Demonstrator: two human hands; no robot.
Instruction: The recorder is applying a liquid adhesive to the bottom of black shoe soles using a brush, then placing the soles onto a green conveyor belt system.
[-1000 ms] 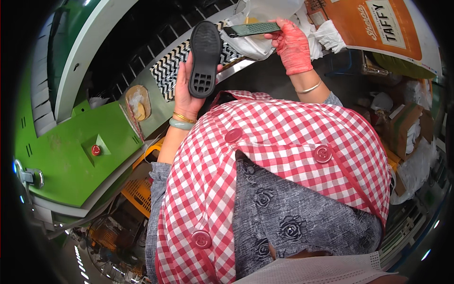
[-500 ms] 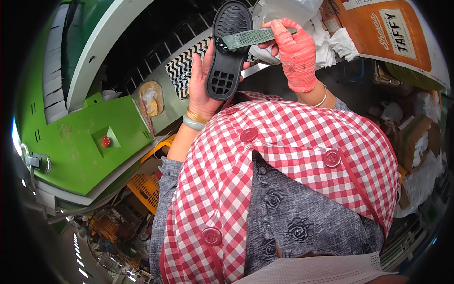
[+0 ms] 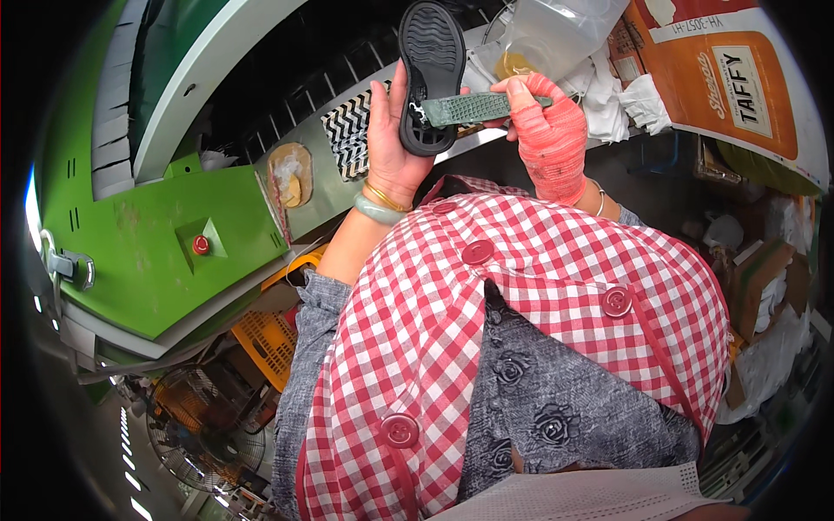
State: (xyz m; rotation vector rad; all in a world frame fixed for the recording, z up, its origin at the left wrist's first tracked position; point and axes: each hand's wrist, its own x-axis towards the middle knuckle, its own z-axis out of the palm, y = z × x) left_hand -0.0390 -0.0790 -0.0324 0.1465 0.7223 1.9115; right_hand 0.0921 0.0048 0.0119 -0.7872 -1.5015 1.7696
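Observation:
My left hand (image 3: pixel 393 148) holds up a black shoe sole (image 3: pixel 433 52) from beneath and the side, with its ridged face toward me. The sole stands lengthwise, and its near end has a grid of square hollows. In my right hand (image 3: pixel 552 143), wrapped in a coral-red knit glove with bare fingertips, is a flat dark-green strip (image 3: pixel 469 109) with a bumpy texture. My fingers pinch its right end. The left end lies over the sole's middle, where a small white patch shows beside it. What the white patch is, I cannot tell.
To the left is a green machine (image 3: pixel 139 260) with a red button (image 3: pixel 201 246). A metal ledge (image 3: pixel 321 195) carries a small dish (image 3: pixel 289 174) and zigzag-patterned material (image 3: pixel 346 130). Beyond my right hand are a clear plastic container (image 3: pixel 556 35), white cloths (image 3: pixel 599 95) and an orange box (image 3: pixel 725 82).
The sole has shifted right and tipped so its near half looks shorter. The strip's left end now lies nearer the sole's hollows, with white showing there. My right hand has moved slightly nearer me.

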